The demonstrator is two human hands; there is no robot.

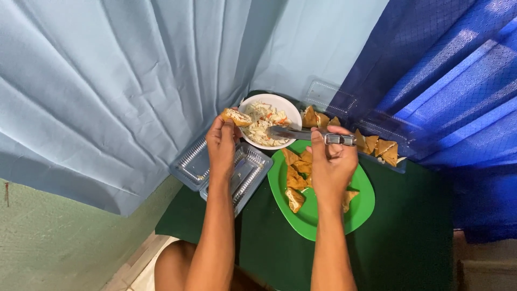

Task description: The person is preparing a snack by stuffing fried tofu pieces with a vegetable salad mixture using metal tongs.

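Tongs of shiny metal [301,133] in right hand [329,164] dip into white bowl of shredded vegetable filling [267,122]; left hand [222,144] pinches one split fried tofu triangle [236,116], partly stuffed. Green plate [362,207] holds unfilled pieces.

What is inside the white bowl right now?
The white bowl holds a pale shredded vegetable mix with orange flecks. The metal tongs in the right hand reach into it, covering part of the filling. The bowl's bottom is hidden beneath the mix.

Shiny metal tongs [301,134], glossy green plastic plate [362,207], clear ribbed plastic container [195,164], seemingly matt cloth curtain [107,81]
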